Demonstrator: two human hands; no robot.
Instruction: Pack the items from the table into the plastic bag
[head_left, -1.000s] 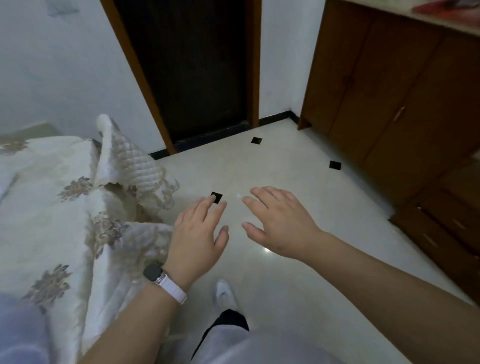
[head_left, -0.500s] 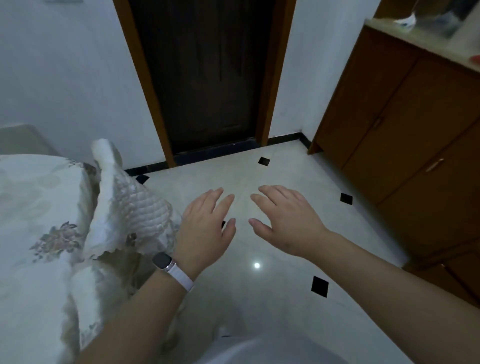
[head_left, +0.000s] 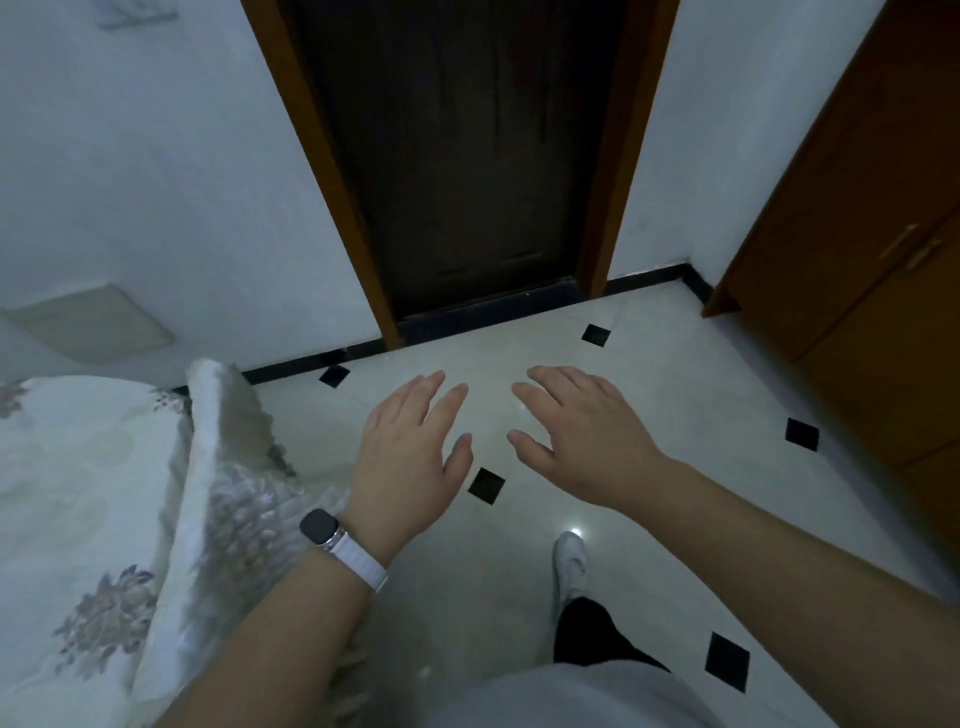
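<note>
pale tiled floor (head_left: 649, 395) w/ dark door (head_left: 467, 156); both hands (head_left: 410, 457) empty, spread.

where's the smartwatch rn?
Head view, lower left of centre: the dark-faced smartwatch on a white band sits on the left wrist, just behind the open left hand, beside the quilted floral bedspread.

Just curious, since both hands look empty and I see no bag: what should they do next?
Probably turn to look for the table. Both the left hand and right hand hover open over bare floor facing a closed door; neither bag nor items show.
</note>
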